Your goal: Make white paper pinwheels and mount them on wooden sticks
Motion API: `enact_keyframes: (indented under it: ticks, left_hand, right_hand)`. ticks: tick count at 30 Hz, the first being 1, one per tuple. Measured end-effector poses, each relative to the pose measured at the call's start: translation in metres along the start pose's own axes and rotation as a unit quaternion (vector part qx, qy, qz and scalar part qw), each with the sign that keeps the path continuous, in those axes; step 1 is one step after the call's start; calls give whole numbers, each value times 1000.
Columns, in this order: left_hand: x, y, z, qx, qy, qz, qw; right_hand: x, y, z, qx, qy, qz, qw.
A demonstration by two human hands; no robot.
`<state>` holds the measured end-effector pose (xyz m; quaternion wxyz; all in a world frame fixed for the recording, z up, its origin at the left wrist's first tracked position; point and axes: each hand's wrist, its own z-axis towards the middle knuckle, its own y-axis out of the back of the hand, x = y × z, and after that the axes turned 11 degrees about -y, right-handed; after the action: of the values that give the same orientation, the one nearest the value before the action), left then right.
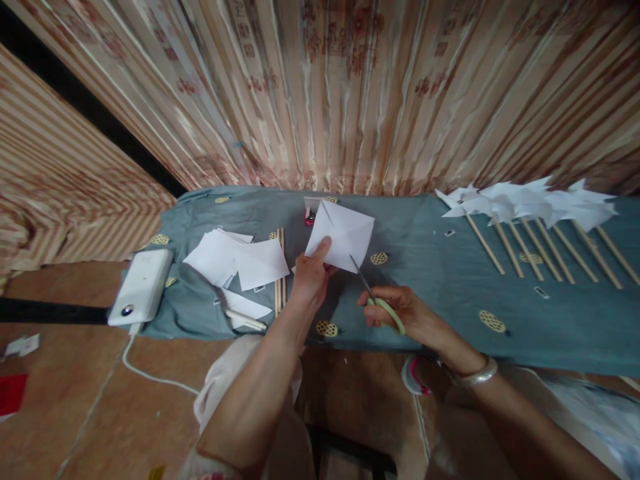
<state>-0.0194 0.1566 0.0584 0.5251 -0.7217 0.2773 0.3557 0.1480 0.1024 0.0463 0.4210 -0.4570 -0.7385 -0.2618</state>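
My left hand (311,277) pinches a square sheet of white paper (345,233) by its lower left edge, thumb on top. Crease lines cross the sheet, and a slit runs in from its upper left corner. In my right hand (393,310) is a pair of scissors (384,312) with light green handles. Their blades reach the sheet's lower right corner; whether they are parted I cannot tell. Behind the sheet, partly covered by it, stands a small red and white box (310,212) with dark bits inside.
White paper squares (217,257) lie in a pile on the left, beside several wooden sticks (280,293). A white device (141,287) with a cable sits at the table's left end. Several paper pinwheels (530,203) on sticks lie at the right. A curtain (340,100) hangs behind.
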Motion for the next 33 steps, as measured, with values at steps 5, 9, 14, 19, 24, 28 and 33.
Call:
enact_keyframes:
  ticks: [5,9,14,19,24,28,33]
  left_hand:
    - [-4,2,4,-12,-1,1,1000]
    - [-5,2,4,-21,0,-2,1000]
    - [-2,3,3,-7,0,6,1000]
    - [2,3,-1,35,16,37,999]
    - [9,2,-6,77,43,74,993]
    - [16,4,-9,139,49,122,981]
    - [17,6,-13,204,61,196,957]
  right_hand:
    - [3,12,-9,44,-46,-5,998]
    - [5,26,-16,57,-74,-1,996]
    - [7,42,-20,5,-63,-11,998]
    - [2,49,-14,-145,-9,58,988]
    - [2,54,-4,-244,68,128,959]
    - [9,55,-2,-262,75,140,952]
    - [12,51,-3,-213,44,137,966]
